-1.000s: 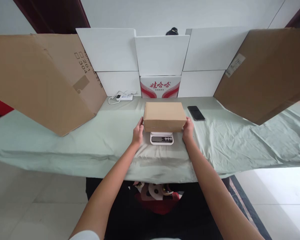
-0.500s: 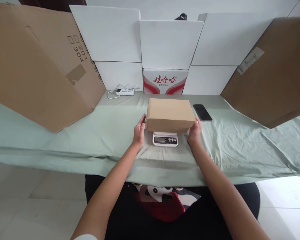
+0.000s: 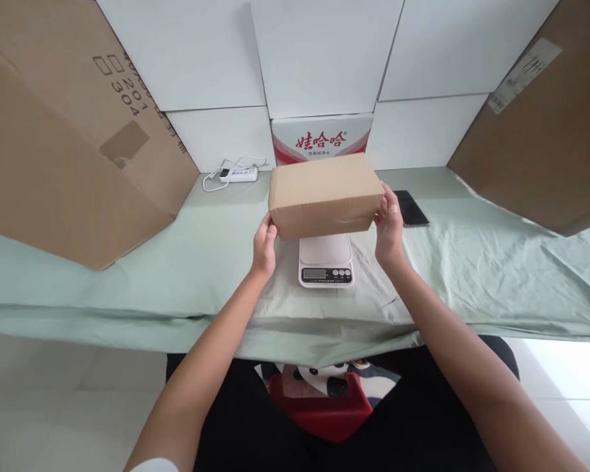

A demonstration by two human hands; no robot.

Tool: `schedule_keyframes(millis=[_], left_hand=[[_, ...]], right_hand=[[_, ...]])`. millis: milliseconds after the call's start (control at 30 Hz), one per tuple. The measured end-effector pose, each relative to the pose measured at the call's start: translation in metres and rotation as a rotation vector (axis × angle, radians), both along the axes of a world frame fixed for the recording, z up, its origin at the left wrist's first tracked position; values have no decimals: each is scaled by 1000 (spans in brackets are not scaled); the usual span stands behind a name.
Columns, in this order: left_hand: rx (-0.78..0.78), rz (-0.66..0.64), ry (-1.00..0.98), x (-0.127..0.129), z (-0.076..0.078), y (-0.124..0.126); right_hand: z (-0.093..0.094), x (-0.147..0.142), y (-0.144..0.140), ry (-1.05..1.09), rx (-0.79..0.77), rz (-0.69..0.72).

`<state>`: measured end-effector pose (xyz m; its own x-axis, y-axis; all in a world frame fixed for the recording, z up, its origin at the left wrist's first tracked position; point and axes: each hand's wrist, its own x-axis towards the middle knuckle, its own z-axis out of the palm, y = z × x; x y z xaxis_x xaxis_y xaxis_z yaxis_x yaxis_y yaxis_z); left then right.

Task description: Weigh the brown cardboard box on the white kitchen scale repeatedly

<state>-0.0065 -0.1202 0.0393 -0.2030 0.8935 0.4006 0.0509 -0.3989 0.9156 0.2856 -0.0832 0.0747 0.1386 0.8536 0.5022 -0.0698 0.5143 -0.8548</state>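
Note:
A closed brown cardboard box (image 3: 327,187) is held up between my two hands, slightly tilted, its right end a little nearer me. My left hand (image 3: 264,249) grips its lower left corner, the thumb in front and the fingers partly hidden behind it. At the right end, my right hand (image 3: 389,223) is closed on the box with bent fingers. Below and in front of the box, a white digital kitchen scale (image 3: 326,262) rests on the table; its plate shows in part, and its display has no readable figures.
A green cloth covers the table (image 3: 216,262). Behind the box stand white boxes (image 3: 324,59) and a printed carton (image 3: 319,137). A phone (image 3: 410,208) lies right, a power strip with cable (image 3: 238,174) back left. Large cardboard panels (image 3: 69,144) flank both sides.
The box has risen off the scale and moved away from me, uncovering part of the scale's plate. Both hands have moved with it, the left now touching its corner. The view has tilted down.

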Motion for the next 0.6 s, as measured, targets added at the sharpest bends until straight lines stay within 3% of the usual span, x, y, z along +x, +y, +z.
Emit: schedule_keyframes(millis=[100,267,433,600], left_hand=[[7,-17,-35,-10,11,33],[-11,-110,-70,-11,20,76],[-165,-216,-67,2,14,87],[-268,-250,-19,-2,-4,84]], right_hand=[[4,2,15,-64,26,60],[-14,4,38,-169,49,86],[-25,14,68,-382,111,83],[-52,24,94,-357,97,68]])
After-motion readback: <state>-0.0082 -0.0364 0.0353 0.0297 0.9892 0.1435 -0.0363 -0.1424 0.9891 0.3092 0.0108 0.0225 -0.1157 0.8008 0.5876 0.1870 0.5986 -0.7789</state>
